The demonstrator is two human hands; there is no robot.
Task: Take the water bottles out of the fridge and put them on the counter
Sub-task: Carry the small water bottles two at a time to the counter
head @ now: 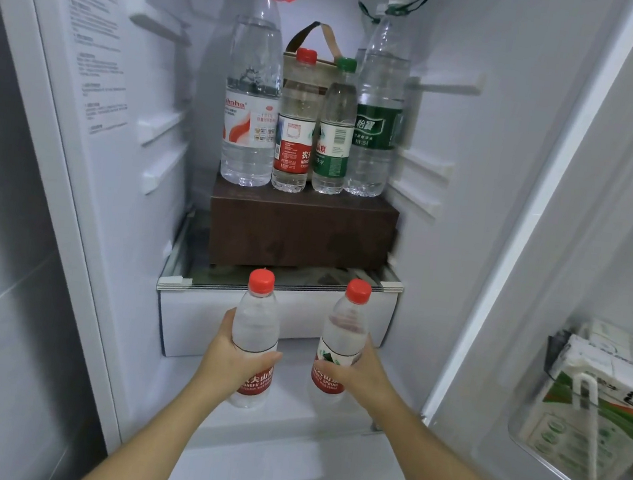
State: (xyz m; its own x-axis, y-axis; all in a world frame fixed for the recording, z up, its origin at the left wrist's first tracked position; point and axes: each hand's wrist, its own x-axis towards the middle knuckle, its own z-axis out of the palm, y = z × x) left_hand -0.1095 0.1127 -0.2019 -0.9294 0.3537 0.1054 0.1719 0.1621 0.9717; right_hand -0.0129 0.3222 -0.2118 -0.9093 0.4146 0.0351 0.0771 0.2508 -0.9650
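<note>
My left hand [230, 357] grips a small red-capped water bottle [257, 320] upright in front of the open fridge. My right hand [360, 373] grips a second red-capped bottle [343, 335], tilted slightly right. Inside the fridge, several more bottles stand on a brown box [299, 233]: a tall bottle with a red-and-white label [251, 104], a small red-capped one [296, 125], a small green-capped one [335, 130] and a tall green-labelled one [377, 119].
The brown box sits on a glass shelf [281, 287] above a white drawer [184, 327]. A beige bag with a strap [314, 46] stands behind the bottles. The open fridge door at right has a bin holding cartons [598, 402].
</note>
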